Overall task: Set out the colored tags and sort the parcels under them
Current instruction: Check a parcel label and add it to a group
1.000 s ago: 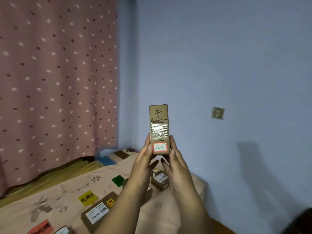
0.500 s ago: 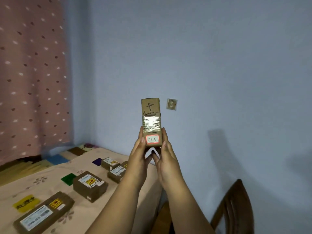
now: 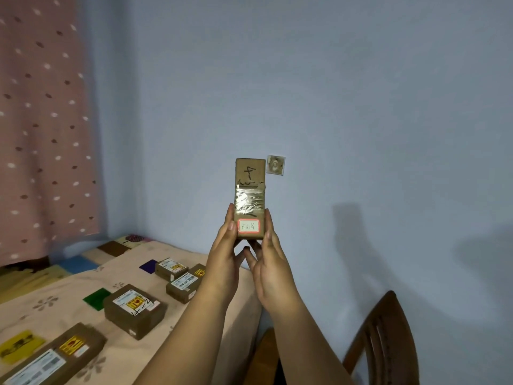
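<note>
Here, in the head view, both hands hold one narrow cardboard parcel [image 3: 250, 198] upright in front of the blue wall [image 3: 361, 107], well above the table [image 3: 83, 287]. The left hand [image 3: 223, 262] and right hand [image 3: 270, 263] press flat against its lower sides, fingers straight, palms facing each other. A red-bordered label [image 3: 249, 226] sits between the fingertips. Free air surrounds the parcel; a wall socket [image 3: 275, 165] lies just beside its top right corner. Left of the hands, four parcels rest on the table beside three tags: purple [image 3: 148, 266], green [image 3: 97, 299], yellow [image 3: 20, 346]. A wooden chair [image 3: 385, 343] stands below right.
</note>
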`<action>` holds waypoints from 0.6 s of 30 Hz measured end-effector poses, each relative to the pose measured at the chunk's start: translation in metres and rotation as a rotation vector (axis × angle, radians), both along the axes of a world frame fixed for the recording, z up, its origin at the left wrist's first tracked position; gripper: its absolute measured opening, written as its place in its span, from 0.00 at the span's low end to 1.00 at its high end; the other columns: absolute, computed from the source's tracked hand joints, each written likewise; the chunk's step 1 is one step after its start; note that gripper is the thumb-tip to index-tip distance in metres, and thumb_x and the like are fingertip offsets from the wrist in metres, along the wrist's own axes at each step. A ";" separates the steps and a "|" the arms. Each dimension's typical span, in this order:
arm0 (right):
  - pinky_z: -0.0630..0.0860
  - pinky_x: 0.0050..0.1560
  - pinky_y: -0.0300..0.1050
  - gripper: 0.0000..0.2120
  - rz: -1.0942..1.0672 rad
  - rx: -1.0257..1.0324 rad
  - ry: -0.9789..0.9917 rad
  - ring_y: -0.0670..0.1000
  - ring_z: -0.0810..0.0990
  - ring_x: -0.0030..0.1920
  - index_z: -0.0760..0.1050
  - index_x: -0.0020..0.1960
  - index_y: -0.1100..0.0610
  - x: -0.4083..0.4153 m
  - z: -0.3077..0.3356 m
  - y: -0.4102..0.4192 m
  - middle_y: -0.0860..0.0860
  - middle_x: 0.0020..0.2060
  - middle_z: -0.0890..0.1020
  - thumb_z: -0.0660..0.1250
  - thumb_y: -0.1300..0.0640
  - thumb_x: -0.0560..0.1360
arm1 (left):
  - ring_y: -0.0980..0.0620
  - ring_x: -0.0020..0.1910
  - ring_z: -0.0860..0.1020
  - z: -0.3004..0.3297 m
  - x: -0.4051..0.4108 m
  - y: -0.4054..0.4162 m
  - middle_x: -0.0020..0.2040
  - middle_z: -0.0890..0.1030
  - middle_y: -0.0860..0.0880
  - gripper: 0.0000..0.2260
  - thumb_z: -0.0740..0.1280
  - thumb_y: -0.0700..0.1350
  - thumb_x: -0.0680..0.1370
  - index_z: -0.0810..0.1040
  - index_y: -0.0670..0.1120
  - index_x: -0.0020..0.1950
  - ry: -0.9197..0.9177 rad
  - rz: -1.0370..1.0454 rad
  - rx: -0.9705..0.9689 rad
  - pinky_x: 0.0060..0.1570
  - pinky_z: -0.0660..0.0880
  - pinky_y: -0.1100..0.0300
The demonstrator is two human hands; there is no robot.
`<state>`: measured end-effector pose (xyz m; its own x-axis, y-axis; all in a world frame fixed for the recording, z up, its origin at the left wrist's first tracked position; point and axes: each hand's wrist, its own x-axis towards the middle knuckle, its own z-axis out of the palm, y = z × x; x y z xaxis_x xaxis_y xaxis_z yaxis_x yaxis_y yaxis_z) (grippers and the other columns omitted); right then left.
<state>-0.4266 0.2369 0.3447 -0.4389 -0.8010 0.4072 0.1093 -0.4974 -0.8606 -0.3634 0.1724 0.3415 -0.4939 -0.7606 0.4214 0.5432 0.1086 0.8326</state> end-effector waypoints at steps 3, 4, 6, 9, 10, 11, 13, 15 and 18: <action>0.65 0.73 0.50 0.16 0.001 0.007 -0.001 0.46 0.71 0.70 0.67 0.67 0.32 -0.009 -0.003 -0.021 0.42 0.69 0.73 0.50 0.47 0.83 | 0.51 0.69 0.73 -0.001 -0.009 -0.022 0.68 0.76 0.51 0.23 0.58 0.57 0.79 0.68 0.58 0.74 -0.001 -0.010 0.005 0.71 0.63 0.40; 0.65 0.73 0.50 0.17 -0.001 0.005 0.004 0.46 0.71 0.70 0.67 0.68 0.34 -0.014 -0.004 -0.030 0.42 0.69 0.73 0.51 0.47 0.83 | 0.51 0.69 0.73 -0.001 -0.013 -0.030 0.69 0.76 0.51 0.22 0.58 0.57 0.80 0.68 0.58 0.74 0.002 -0.007 0.007 0.72 0.63 0.40; 0.66 0.73 0.50 0.18 0.008 -0.004 0.008 0.46 0.71 0.70 0.66 0.71 0.36 -0.023 -0.003 -0.048 0.43 0.69 0.74 0.51 0.47 0.83 | 0.52 0.69 0.73 0.001 -0.020 -0.048 0.69 0.76 0.52 0.19 0.57 0.55 0.82 0.68 0.59 0.74 0.010 -0.005 0.005 0.72 0.63 0.41; 0.65 0.74 0.51 0.19 0.023 -0.014 0.005 0.47 0.72 0.70 0.64 0.74 0.42 -0.034 0.002 -0.077 0.45 0.69 0.74 0.51 0.48 0.84 | 0.55 0.68 0.74 0.006 -0.028 -0.074 0.68 0.77 0.54 0.19 0.56 0.53 0.82 0.67 0.60 0.74 0.019 -0.008 -0.002 0.71 0.65 0.45; 0.65 0.74 0.52 0.20 0.031 -0.018 0.013 0.47 0.72 0.70 0.63 0.75 0.42 -0.036 0.004 -0.087 0.45 0.69 0.74 0.51 0.48 0.84 | 0.55 0.68 0.74 0.007 -0.031 -0.083 0.68 0.77 0.55 0.19 0.57 0.54 0.82 0.67 0.60 0.74 0.017 0.002 -0.012 0.71 0.66 0.45; 0.65 0.74 0.52 0.20 0.038 -0.018 0.015 0.47 0.72 0.70 0.63 0.75 0.43 -0.038 0.005 -0.098 0.45 0.69 0.74 0.51 0.48 0.84 | 0.55 0.69 0.73 0.009 -0.032 -0.093 0.69 0.76 0.54 0.19 0.58 0.55 0.81 0.68 0.60 0.73 0.013 0.014 -0.023 0.71 0.66 0.46; 0.65 0.74 0.53 0.19 0.050 -0.021 0.007 0.47 0.73 0.69 0.64 0.74 0.42 -0.043 0.006 -0.119 0.44 0.68 0.75 0.52 0.48 0.83 | 0.53 0.70 0.72 0.012 -0.033 -0.113 0.69 0.75 0.54 0.21 0.59 0.57 0.79 0.67 0.61 0.73 -0.003 0.032 -0.033 0.71 0.65 0.45; 0.65 0.73 0.54 0.18 0.066 -0.023 0.010 0.47 0.73 0.69 0.65 0.72 0.39 -0.045 0.006 -0.143 0.44 0.68 0.75 0.51 0.48 0.84 | 0.53 0.70 0.72 0.013 -0.032 -0.136 0.70 0.75 0.55 0.21 0.60 0.57 0.80 0.67 0.62 0.73 -0.014 0.046 -0.037 0.72 0.64 0.43; 0.64 0.73 0.55 0.17 0.093 -0.016 0.006 0.49 0.72 0.70 0.67 0.69 0.36 -0.042 0.006 -0.177 0.45 0.68 0.75 0.53 0.45 0.82 | 0.53 0.71 0.71 0.014 -0.024 -0.166 0.70 0.74 0.56 0.22 0.59 0.60 0.79 0.66 0.64 0.73 -0.046 0.089 -0.064 0.72 0.64 0.43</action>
